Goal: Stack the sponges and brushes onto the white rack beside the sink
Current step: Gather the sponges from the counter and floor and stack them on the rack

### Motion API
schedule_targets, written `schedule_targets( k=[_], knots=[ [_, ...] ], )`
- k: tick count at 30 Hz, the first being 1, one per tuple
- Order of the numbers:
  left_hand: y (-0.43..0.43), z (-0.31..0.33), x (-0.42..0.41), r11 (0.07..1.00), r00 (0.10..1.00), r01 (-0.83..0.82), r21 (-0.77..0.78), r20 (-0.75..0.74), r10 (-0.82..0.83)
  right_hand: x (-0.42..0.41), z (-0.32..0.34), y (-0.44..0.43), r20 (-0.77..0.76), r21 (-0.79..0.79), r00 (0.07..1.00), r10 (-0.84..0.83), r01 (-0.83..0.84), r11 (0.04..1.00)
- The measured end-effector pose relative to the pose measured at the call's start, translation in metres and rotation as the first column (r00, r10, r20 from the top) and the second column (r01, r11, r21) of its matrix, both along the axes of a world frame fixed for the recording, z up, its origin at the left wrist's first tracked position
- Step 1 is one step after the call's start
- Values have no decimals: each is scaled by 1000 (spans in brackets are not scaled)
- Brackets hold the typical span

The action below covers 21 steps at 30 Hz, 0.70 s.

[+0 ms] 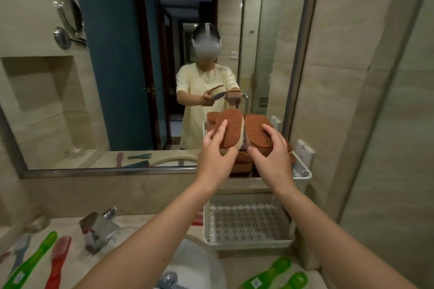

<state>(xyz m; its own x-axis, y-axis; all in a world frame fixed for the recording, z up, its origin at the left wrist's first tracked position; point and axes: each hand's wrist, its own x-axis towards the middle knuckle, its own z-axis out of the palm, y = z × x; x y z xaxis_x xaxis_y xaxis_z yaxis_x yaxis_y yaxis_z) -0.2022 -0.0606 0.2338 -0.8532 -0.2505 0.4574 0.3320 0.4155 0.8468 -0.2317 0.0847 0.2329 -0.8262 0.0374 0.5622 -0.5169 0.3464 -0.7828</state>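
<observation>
Both busy: left hand (217, 148) grips a sponge (231, 129), right hand (273, 155) clasps a second sponge (257, 132), held over the white rack (303, 173) top tier (a sponge pile (244, 159) sits there), probably lining up a neat stack.

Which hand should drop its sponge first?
Probably the right hand: its sponge lies nearly flat over the sponge pile on the white rack, while the left hand holds its sponge tilted on edge.
</observation>
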Motion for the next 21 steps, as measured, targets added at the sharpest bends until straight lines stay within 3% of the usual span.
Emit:
schedule_targets(
  k=[7,21],
  knots=[
    [36,10,-23,994,993,2,-105,-119,-15,-25,6,47,-5,1,998,-70,70,998],
    [57,12,-94,921,992,-116,-372,-87,89,-102,-1,75,152,53,982,-113,106,993]
  ],
)
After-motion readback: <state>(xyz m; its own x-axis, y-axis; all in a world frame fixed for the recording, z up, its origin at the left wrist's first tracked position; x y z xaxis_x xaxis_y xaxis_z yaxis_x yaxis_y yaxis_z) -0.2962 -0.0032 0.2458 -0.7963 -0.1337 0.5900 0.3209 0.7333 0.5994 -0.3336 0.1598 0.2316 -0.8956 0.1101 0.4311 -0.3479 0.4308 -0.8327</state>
